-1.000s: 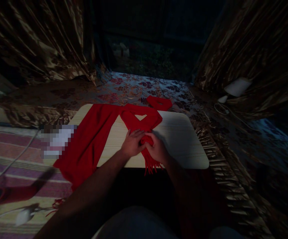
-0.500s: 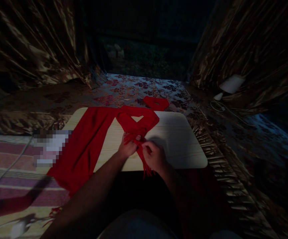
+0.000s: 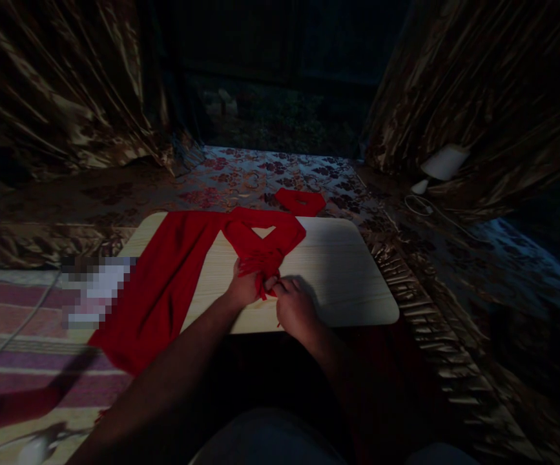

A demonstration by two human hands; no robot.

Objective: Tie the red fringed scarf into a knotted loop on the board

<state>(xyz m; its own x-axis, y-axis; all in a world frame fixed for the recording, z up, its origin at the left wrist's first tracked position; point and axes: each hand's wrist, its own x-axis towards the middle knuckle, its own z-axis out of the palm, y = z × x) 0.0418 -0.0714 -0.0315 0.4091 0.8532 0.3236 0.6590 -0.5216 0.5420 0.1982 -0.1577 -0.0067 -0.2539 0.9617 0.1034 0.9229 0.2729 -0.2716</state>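
Note:
A folded red fabric loop with fringed ends [image 3: 287, 229] lies on a pale wooden board [image 3: 342, 278], a triangular gap at its upper part. My left hand [image 3: 247, 285] is closed on the gathered lower part of this fabric, with fringe strands over its fingers. Close beside it on the right, my right hand [image 3: 295, 305] pinches the fabric's lower end, its fingertips touching those of the left. A larger red cloth [image 3: 173, 271] stretches across the board's left side and hangs over its front left edge.
Beyond the board, another red folded piece [image 3: 311, 204] lies on a patterned cover [image 3: 241, 169]. A small white lamp [image 3: 444, 163] with a cord is at right. At lower left are a red tube-shaped object [image 3: 18, 408], a cable and striped fabric [image 3: 13, 352].
My right hand has moved slightly down and left, closer to my left hand. The fringe that hung below the hands is now mostly gathered between and behind them. The view has shifted slightly.

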